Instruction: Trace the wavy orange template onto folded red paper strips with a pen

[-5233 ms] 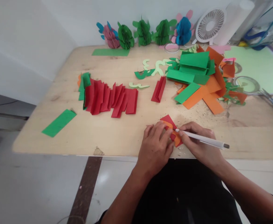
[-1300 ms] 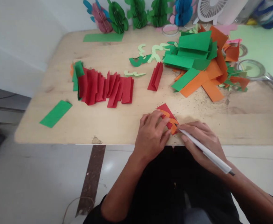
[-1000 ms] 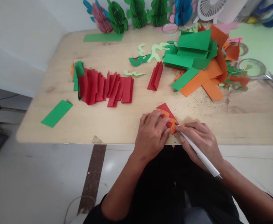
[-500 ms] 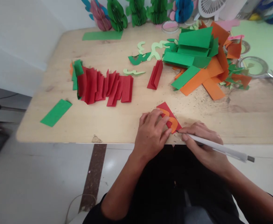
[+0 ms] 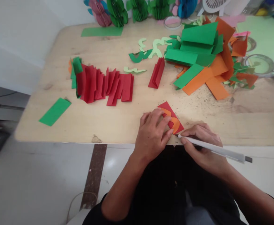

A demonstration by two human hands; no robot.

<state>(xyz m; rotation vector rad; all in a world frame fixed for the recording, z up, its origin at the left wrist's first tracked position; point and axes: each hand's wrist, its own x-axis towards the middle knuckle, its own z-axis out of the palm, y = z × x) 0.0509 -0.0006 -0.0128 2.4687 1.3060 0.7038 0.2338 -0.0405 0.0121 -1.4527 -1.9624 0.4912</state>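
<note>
Red paper (image 5: pixel 170 124) is pinned near the close edge of a wooden table (image 5: pixel 118 125), right of center, with a curved orange cutout (image 5: pixel 175 123) laid on top of it. Both are pressed down by the left hand (image 5: pixel 152 131), its fingers bent and slightly parted, nothing seen gripped between them. A white pen (image 5: pixel 218 150) is pinched between thumb and fingers of the right hand (image 5: pixel 206 157), its tip set beside the near corner of the red sheet; whether contact is made cannot be told. At left, a green folded paper (image 5: pixel 55 112) is placed alone at a slant. Farther in, red folded strips (image 5: pixel 101 86) are gathered in a row, and a lone red folded piece (image 5: pixel 156 73) is set to their right. Green strips (image 5: pixel 198 39) and orange strips (image 5: pixel 202 79) are heaped together at right, with pale green wavy cutouts (image 5: pixel 135 70) scattered to the left of the heap and a tape roll (image 5: pixel 273 64) placed to its right. Along the far side, pleated paper figures (image 5: pixel 138 11) in pink, green and blue are lined up, cropped at the top, with a white fan (image 5: pixel 215 5) partly seen at their right.
</note>
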